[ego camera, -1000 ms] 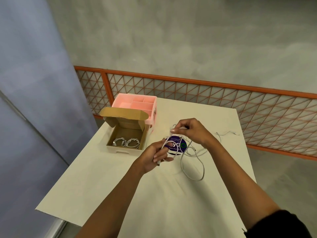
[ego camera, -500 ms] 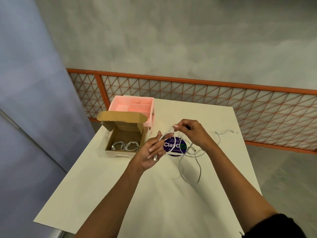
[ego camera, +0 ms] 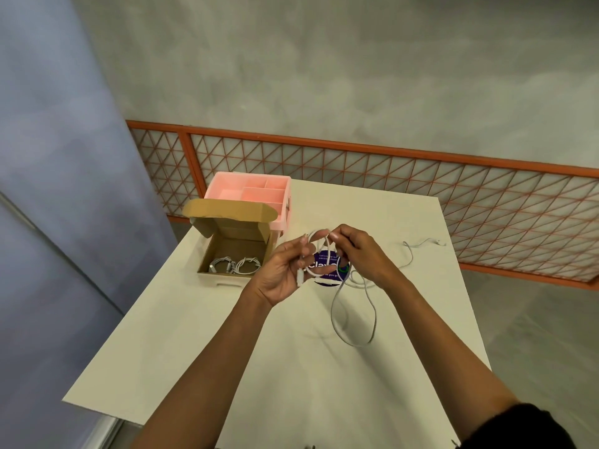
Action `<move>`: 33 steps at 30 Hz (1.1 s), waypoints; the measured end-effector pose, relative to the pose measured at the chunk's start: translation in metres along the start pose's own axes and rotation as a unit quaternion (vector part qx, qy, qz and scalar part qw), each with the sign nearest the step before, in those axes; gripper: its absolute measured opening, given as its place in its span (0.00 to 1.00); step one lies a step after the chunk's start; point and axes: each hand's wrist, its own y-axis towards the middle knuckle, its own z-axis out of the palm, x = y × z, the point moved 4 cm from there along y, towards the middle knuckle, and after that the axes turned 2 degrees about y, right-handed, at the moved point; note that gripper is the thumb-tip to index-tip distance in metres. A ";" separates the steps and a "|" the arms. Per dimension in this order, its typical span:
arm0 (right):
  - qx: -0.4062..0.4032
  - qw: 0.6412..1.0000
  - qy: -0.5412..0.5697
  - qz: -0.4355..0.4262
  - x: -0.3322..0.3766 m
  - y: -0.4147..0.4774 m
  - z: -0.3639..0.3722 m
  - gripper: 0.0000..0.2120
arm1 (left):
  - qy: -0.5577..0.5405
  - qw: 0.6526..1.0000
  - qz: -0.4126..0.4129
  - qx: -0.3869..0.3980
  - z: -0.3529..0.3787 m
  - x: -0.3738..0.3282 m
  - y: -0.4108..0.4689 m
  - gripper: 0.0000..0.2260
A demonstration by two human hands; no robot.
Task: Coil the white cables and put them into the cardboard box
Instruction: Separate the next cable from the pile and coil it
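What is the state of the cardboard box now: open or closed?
Open. The cardboard box has its lid flap raised at the far side, and coiled white cables are visible on its floor.

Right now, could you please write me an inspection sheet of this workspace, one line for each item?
Surface: white table, with a round purple sticker under the hands.
Job's things: open cardboard box at left holds two coiled cables; one white cable is between the hands.
Clutter: pink organiser behind the box.
Grippers: left hand and right hand both pinch the white cable.
Cables: long loop trails below the hands; loose end lies beyond the right hand, perhaps another cable.
Surroundings: orange lattice railing, grey concrete, blue panel at left.
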 end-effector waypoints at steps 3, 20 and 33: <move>0.018 0.999 -0.023 0.017 -0.004 -0.006 0.008 0.14 | -0.011 1.000 -0.007 0.005 0.001 -0.001 0.000 0.31; 0.253 0.941 -0.175 0.139 0.013 -0.026 0.039 0.17 | 0.151 0.977 0.040 -0.143 -0.014 -0.024 0.000 0.14; 0.317 0.909 -0.257 0.084 0.043 -0.018 0.025 0.18 | 0.229 0.963 0.008 -0.139 -0.008 -0.016 0.007 0.16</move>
